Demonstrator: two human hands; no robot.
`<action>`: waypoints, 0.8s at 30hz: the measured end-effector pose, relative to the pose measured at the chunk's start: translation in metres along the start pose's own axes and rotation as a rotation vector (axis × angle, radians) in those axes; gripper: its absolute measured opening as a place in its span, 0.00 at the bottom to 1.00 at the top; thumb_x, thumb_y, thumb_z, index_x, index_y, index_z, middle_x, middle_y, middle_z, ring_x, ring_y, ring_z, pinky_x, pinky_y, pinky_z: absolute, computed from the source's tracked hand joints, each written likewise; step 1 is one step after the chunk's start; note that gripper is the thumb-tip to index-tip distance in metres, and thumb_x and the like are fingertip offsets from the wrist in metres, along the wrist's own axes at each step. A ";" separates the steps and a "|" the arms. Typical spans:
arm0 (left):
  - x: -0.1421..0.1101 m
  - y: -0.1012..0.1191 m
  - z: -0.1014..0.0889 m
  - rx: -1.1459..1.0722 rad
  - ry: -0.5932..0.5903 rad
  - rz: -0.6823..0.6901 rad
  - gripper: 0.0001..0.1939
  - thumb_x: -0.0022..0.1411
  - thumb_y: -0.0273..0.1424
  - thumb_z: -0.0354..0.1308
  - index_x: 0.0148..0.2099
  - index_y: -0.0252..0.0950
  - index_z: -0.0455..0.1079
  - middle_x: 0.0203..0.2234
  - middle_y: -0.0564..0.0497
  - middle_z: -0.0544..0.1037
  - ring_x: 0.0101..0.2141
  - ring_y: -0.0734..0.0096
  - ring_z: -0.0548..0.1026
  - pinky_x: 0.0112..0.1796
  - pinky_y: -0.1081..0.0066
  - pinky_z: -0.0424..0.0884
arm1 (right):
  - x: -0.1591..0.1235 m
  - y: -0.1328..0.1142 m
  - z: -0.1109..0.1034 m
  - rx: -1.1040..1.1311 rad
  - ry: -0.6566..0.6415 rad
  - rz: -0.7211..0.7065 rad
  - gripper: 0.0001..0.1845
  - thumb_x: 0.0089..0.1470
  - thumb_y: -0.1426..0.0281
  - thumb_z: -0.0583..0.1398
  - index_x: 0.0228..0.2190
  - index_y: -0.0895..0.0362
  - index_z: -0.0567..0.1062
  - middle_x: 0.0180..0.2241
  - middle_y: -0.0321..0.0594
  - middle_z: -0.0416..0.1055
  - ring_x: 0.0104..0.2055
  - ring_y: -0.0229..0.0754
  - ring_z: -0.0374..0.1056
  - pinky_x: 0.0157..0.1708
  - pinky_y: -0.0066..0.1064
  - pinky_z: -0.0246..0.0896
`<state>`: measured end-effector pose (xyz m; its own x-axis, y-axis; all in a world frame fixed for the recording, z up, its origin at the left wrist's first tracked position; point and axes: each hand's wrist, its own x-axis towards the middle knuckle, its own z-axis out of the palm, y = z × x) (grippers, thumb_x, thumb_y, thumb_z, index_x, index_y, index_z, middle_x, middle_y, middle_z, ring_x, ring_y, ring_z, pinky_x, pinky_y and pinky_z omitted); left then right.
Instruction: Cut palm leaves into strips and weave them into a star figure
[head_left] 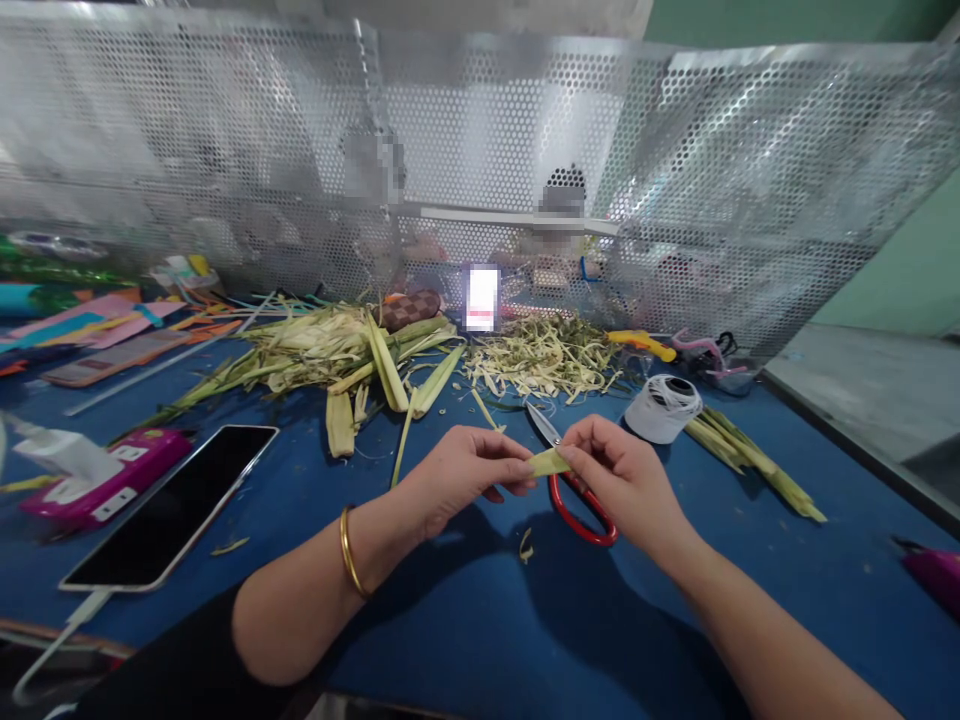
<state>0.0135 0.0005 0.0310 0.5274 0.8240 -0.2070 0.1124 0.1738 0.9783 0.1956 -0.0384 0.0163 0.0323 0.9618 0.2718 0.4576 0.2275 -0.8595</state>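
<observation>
Head view, 2 hands (491,470) (626,480) — grip closed on green strip (550,462) — blue tabletop (465,600), perforated metal screen (465,130)

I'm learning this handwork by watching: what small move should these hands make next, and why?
I'd probably ease the pale green strip gently taut. The left hand and right hand pinch it from opposite sides, so neither seems to need a new grip, and the red-handled scissors lie on the table by the right hand.

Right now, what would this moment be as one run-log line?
left hand: pinches leaf strip at left end | right hand: pinches its right end | scissors: on table, partly behind right hand | spool: beyond right hand
</observation>
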 end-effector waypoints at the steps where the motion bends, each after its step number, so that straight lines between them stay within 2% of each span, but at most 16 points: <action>1: 0.000 0.002 -0.002 0.039 -0.023 -0.004 0.09 0.45 0.31 0.65 0.32 0.33 0.76 0.23 0.50 0.77 0.27 0.74 0.73 0.26 0.77 0.64 | 0.000 0.001 -0.001 -0.042 -0.007 -0.026 0.07 0.51 0.65 0.57 0.26 0.55 0.68 0.18 0.30 0.61 0.21 0.35 0.56 0.21 0.26 0.50; 4: -0.001 0.003 -0.004 0.039 -0.066 -0.025 0.13 0.46 0.37 0.65 0.34 0.34 0.77 0.25 0.49 0.78 0.29 0.71 0.73 0.28 0.76 0.65 | -0.001 0.001 -0.005 -0.109 -0.052 -0.068 0.07 0.52 0.66 0.57 0.26 0.55 0.68 0.18 0.30 0.60 0.21 0.35 0.55 0.22 0.27 0.49; 9: -0.005 0.004 -0.005 -0.089 -0.215 -0.077 0.26 0.50 0.53 0.57 0.32 0.34 0.77 0.29 0.44 0.78 0.30 0.67 0.74 0.29 0.73 0.67 | 0.000 -0.001 -0.011 -0.072 -0.095 -0.063 0.08 0.52 0.65 0.57 0.25 0.55 0.68 0.18 0.30 0.59 0.21 0.35 0.55 0.22 0.27 0.49; 12: -0.007 0.008 -0.007 -0.177 -0.279 -0.104 0.30 0.50 0.57 0.53 0.32 0.35 0.78 0.31 0.43 0.79 0.32 0.66 0.75 0.30 0.72 0.68 | 0.001 -0.004 -0.016 -0.020 -0.103 -0.069 0.09 0.51 0.64 0.58 0.24 0.55 0.68 0.17 0.30 0.60 0.21 0.35 0.55 0.21 0.27 0.48; 14: -0.008 0.009 -0.006 -0.190 -0.298 -0.110 0.28 0.47 0.56 0.58 0.34 0.36 0.78 0.32 0.43 0.79 0.32 0.65 0.75 0.31 0.72 0.69 | 0.001 -0.007 -0.018 -0.006 -0.125 -0.090 0.09 0.51 0.64 0.58 0.23 0.55 0.68 0.17 0.30 0.60 0.20 0.35 0.55 0.21 0.27 0.48; 17: -0.006 0.003 0.004 -0.130 -0.213 -0.046 0.20 0.40 0.42 0.69 0.34 0.36 0.77 0.28 0.49 0.77 0.29 0.70 0.73 0.31 0.73 0.68 | -0.001 -0.009 -0.015 -0.024 -0.167 -0.109 0.08 0.51 0.66 0.58 0.23 0.55 0.68 0.17 0.30 0.61 0.20 0.34 0.55 0.22 0.27 0.49; 19: -0.003 -0.007 0.013 -0.112 -0.133 0.022 0.15 0.38 0.36 0.70 0.29 0.34 0.75 0.23 0.52 0.75 0.25 0.76 0.69 0.30 0.75 0.66 | -0.003 -0.008 -0.009 -0.048 -0.191 -0.105 0.07 0.51 0.67 0.58 0.24 0.55 0.69 0.17 0.30 0.61 0.21 0.34 0.56 0.22 0.27 0.50; 21: -0.001 -0.016 0.021 -0.132 -0.049 0.050 0.13 0.40 0.35 0.69 0.24 0.33 0.71 0.17 0.54 0.70 0.21 0.79 0.65 0.26 0.76 0.62 | -0.003 -0.006 -0.004 -0.051 -0.212 -0.081 0.07 0.51 0.66 0.58 0.25 0.55 0.69 0.18 0.30 0.63 0.21 0.35 0.57 0.23 0.27 0.52; 24: 0.002 -0.023 0.025 -0.192 0.039 0.064 0.13 0.42 0.35 0.68 0.22 0.32 0.69 0.16 0.55 0.69 0.19 0.81 0.63 0.24 0.77 0.60 | -0.001 -0.002 0.000 0.087 -0.211 0.019 0.10 0.53 0.61 0.57 0.31 0.55 0.71 0.19 0.31 0.67 0.20 0.35 0.61 0.23 0.27 0.55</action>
<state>0.0328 -0.0158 0.0078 0.4948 0.8563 -0.1480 -0.0845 0.2169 0.9725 0.1946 -0.0403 0.0178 -0.1510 0.9744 0.1666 0.3798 0.2127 -0.9003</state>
